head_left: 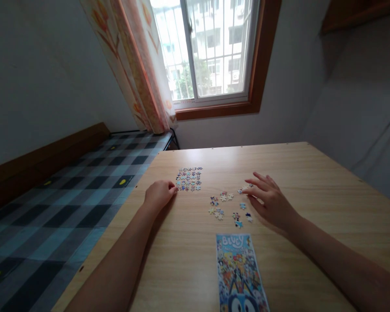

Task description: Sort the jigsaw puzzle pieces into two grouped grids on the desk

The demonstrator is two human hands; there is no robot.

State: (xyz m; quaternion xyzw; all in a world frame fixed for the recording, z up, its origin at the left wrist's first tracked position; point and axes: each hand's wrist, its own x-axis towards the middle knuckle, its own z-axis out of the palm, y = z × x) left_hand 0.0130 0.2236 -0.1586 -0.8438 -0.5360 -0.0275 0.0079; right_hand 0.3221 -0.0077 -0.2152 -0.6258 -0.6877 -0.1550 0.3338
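Observation:
On the wooden table (312, 182) lies a partly joined block of small jigsaw pieces (189, 179). My left hand (158, 195) rests on the table just left of that block, fingers curled, its fingertips against the block's lower left corner. Several loose puzzle pieces (225, 207) are scattered to the right of the block. My right hand (269, 200) hovers over the right side of that scatter with fingers stretched out and spread, fingertips by a piece. A colourful printed picture card (239, 273) lies near the table's front edge, between my forearms.
A bed with a blue and black checked cover (68, 203) runs along the table's left side. A window (211, 47) with a patterned curtain (139, 69) is behind the table. Grey walls stand left and right.

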